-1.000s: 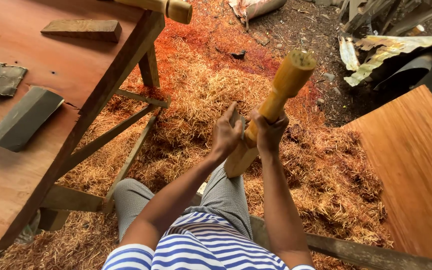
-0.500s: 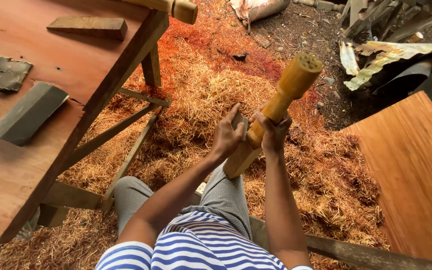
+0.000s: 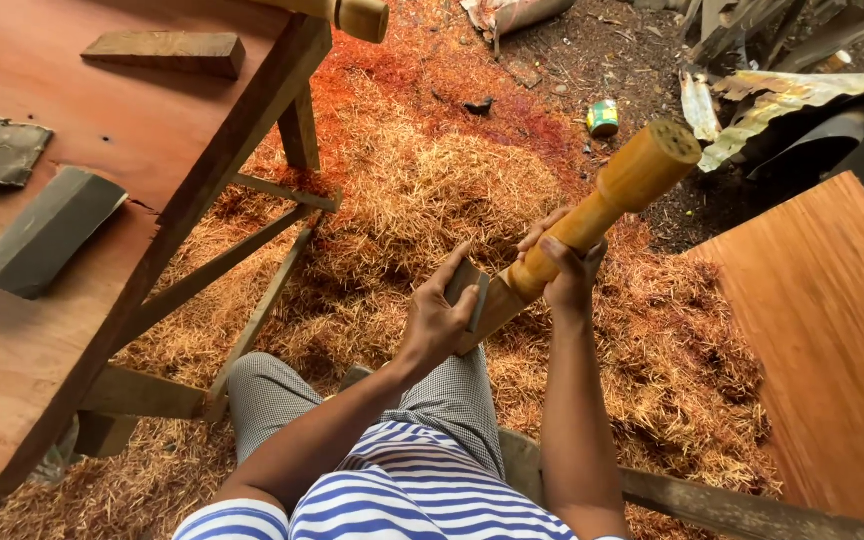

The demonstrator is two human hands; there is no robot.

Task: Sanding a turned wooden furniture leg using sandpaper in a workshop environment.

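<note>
My right hand (image 3: 570,272) wraps around the narrow neck of a turned wooden leg (image 3: 592,212), fingers (image 3: 542,222) clenched over it so the wood beneath them is hidden. My left hand (image 3: 439,318) grips a small dark sanding block (image 3: 469,290), pressed against the leg's squared lower part; my palm covers most of the block and I cannot make out its face. The leg is smooth, pale yellow, tilted up and away to the right, its round top end drilled with small holes. Its lower end is lost behind my left hand, above my grey checked knee. Below lies a floor (image 3: 402,190) thick with stringy orange shavings. To the left, a reddish plywood surface (image 3: 42,340) carries grey blocks and is cut off at the edge. A flat wooden board (image 3: 832,350) lies to the right.
</note>
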